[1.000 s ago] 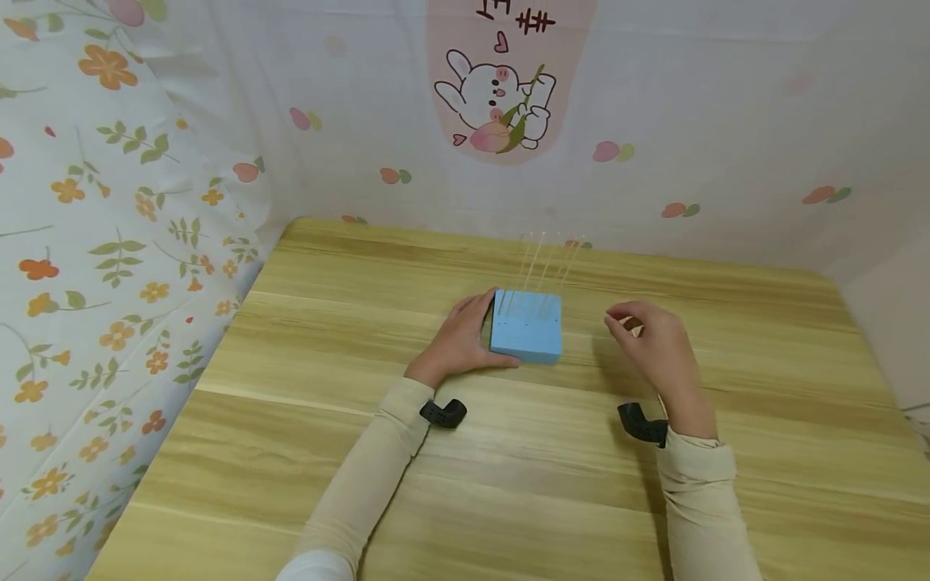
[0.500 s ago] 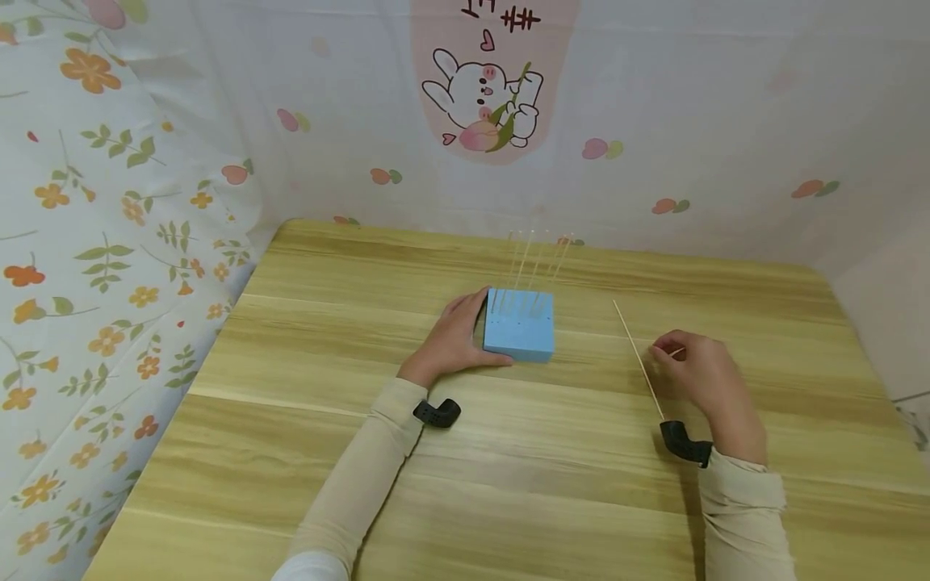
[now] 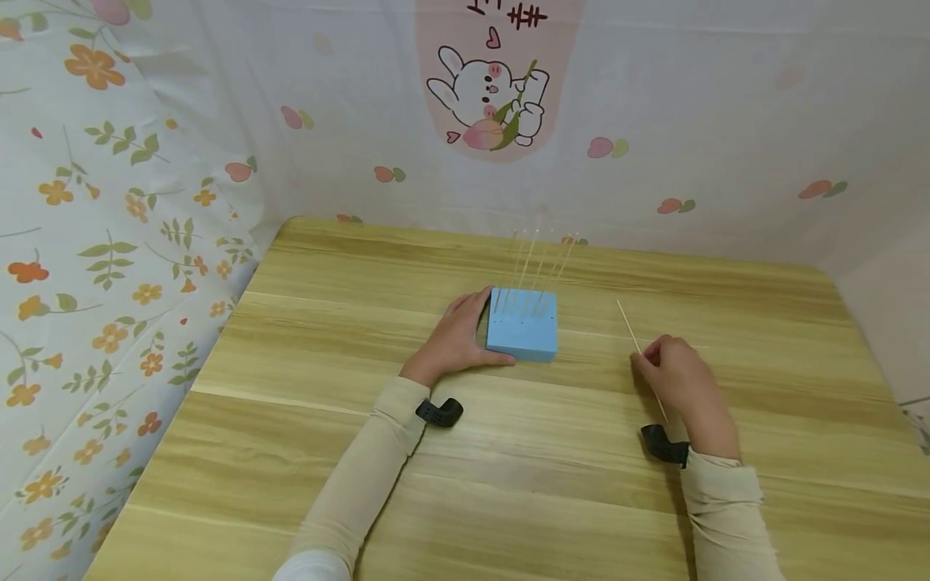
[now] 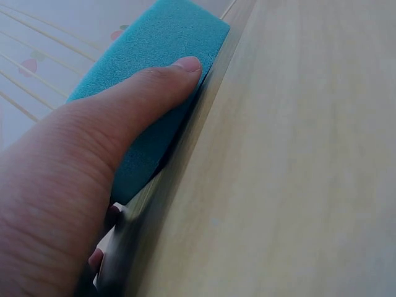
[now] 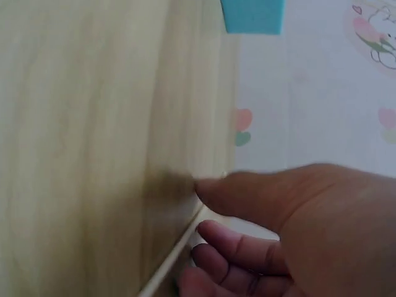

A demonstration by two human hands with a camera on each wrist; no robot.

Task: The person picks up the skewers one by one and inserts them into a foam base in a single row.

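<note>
A light-blue foam block stands on the table, with several thin wooden sticks upright in its back part and small holes in front of them. My left hand holds the block from its left side. In the left wrist view the thumb lies along the block's front face. Right of the block, one loose thin wooden stick lies slanted on the table. My right hand pinches it near its middle. The right wrist view has that stick running between thumb and forefinger.
The wood-grain table reaches back to a white printed cloth with a rabbit picture. Flowered cloth hangs on the left. A black wrist camera mount sits at the left wrist, another mount at the right.
My right hand moved right and nearer to me, uncovering the loose stick, then came back left onto it. My left hand and the block have stayed in place.
</note>
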